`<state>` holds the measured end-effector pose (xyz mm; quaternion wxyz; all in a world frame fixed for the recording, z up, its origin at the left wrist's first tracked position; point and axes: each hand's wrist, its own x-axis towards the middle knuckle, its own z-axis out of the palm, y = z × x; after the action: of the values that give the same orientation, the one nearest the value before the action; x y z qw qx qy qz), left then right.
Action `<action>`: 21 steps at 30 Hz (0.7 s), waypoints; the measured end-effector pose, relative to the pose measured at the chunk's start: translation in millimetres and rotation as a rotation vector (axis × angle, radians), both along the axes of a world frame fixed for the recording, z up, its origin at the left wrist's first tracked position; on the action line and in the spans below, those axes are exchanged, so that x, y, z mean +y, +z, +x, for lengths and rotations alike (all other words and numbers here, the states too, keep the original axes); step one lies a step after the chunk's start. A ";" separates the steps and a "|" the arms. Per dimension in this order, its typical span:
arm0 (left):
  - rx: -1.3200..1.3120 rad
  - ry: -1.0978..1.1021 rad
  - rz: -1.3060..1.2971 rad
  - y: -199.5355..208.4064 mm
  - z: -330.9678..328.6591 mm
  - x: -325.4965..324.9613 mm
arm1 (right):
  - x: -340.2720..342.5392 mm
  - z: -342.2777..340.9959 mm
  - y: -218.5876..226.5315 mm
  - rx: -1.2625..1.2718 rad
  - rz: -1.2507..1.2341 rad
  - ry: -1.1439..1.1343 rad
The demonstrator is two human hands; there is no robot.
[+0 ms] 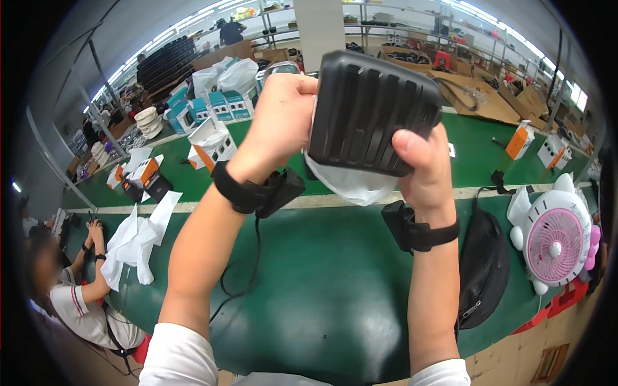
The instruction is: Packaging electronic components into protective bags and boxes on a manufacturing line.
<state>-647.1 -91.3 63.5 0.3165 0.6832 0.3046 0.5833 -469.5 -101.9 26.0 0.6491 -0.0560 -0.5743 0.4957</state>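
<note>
A black box-shaped device point(370, 109) with a ribbed face is raised over the bench in front of me. My right hand point(428, 164) grips its lower right side, with the thumb pressed on the ribbed face. Behind and below the device hangs a thin white bag point(357, 185). My left hand point(280, 116) is closed at the device's left edge, where a strip of the white bag shows; its fingertips are partly hidden. Each wrist wears a black strap with a small black unit, and a cable runs down from the left one.
The green bench point(309, 289) holds a black pouch point(483, 270) and a pink-and-white fan point(555, 241) at right. White sheets point(138, 241) lie at left beside a seated person point(84, 289). Beyond are an open white-and-orange box point(212, 141), teal boxes point(228, 105) and flattened cardboard point(476, 100).
</note>
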 end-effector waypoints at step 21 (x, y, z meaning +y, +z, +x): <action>-0.098 0.235 0.768 -57.9 -3.3 -74.5 | -10.3 -35.9 -39.8 -0.228 0.132 -0.620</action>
<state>-650.4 -165.8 5.6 -0.0164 0.6837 0.1250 0.7188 -505.4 -112.2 -13.8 0.7028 -0.2411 -0.6296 0.2272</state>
